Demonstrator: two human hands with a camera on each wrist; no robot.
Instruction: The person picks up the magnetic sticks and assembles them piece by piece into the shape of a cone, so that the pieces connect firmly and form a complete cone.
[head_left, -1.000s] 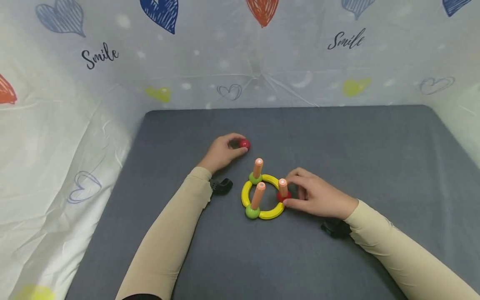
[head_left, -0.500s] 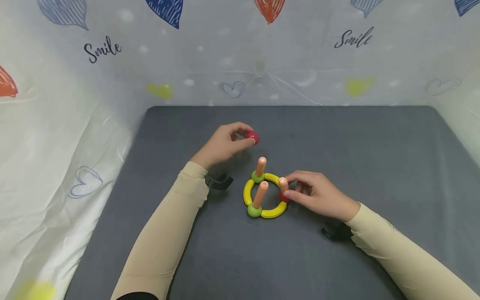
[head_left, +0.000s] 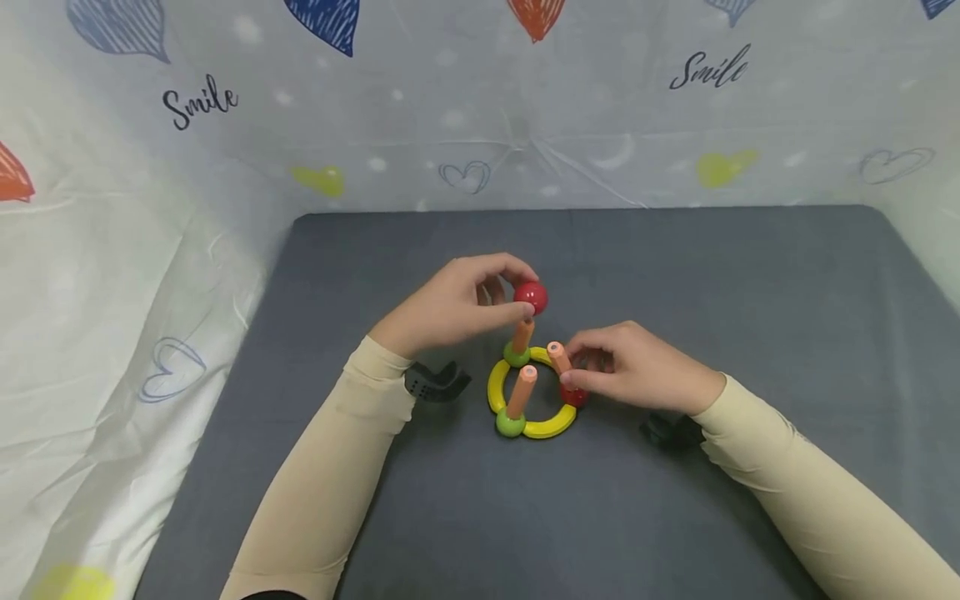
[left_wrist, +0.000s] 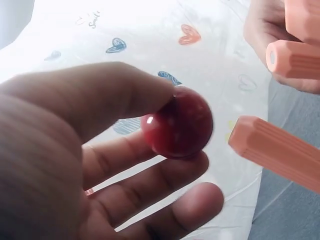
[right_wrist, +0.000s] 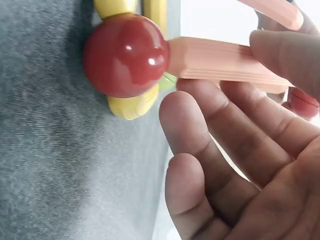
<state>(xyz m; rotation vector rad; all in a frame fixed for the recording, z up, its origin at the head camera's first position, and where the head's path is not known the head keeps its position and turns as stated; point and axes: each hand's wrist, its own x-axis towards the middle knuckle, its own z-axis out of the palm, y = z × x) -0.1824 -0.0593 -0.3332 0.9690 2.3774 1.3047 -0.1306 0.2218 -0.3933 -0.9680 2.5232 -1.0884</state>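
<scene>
My left hand (head_left: 453,304) pinches a glossy red ball (head_left: 531,296) between thumb and fingers. In the head view the ball overlaps the top of the back orange peg (head_left: 522,337); in the left wrist view a gap shows between ball (left_wrist: 180,122) and peg tip. My right hand (head_left: 637,367) pinches the right orange peg (right_wrist: 220,59), which leans left over a red ball joint (right_wrist: 125,55). That joint belongs to a ring of curved yellow pieces (head_left: 496,387) lying on the table. A front orange peg (head_left: 521,392) rises from a green ball joint (head_left: 511,425).
A dark grey cloth covers the table (head_left: 712,292). Behind it hangs a pale backdrop (head_left: 585,100) printed with hearts and "Smile". Black wrist mounts (head_left: 437,382) sit below both wrists, close over the cloth.
My left hand has carried the red ball rightward to the top of the back peg. The right peg, upright before, now tilts left in my right hand's fingers.
</scene>
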